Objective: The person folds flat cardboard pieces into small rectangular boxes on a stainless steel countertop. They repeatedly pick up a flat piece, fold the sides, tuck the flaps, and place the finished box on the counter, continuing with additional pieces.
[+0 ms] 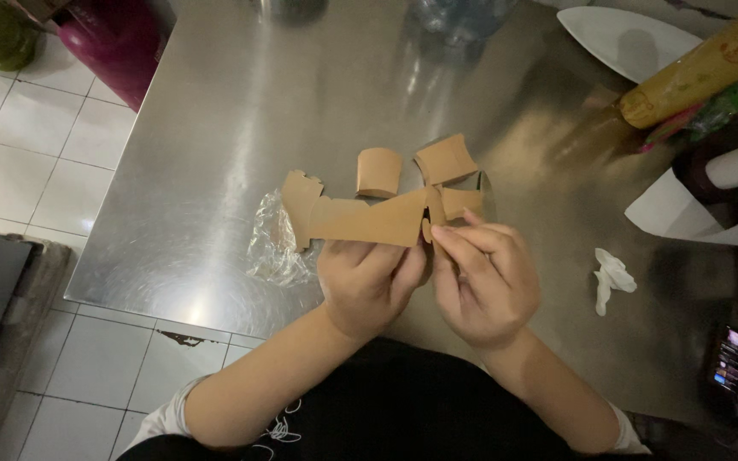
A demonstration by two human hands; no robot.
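We've got the brown cardboard strip (369,220) pinched in both the left hand (367,282) and right hand (482,277) just above the steel tabletop (215,128), curled cardboard offcuts (412,166) lying at 12 o'clock.

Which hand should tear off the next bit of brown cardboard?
Probably the right hand: its fingertips already pinch the cardboard strip's near end, while the left hand grips the middle, steadying it.
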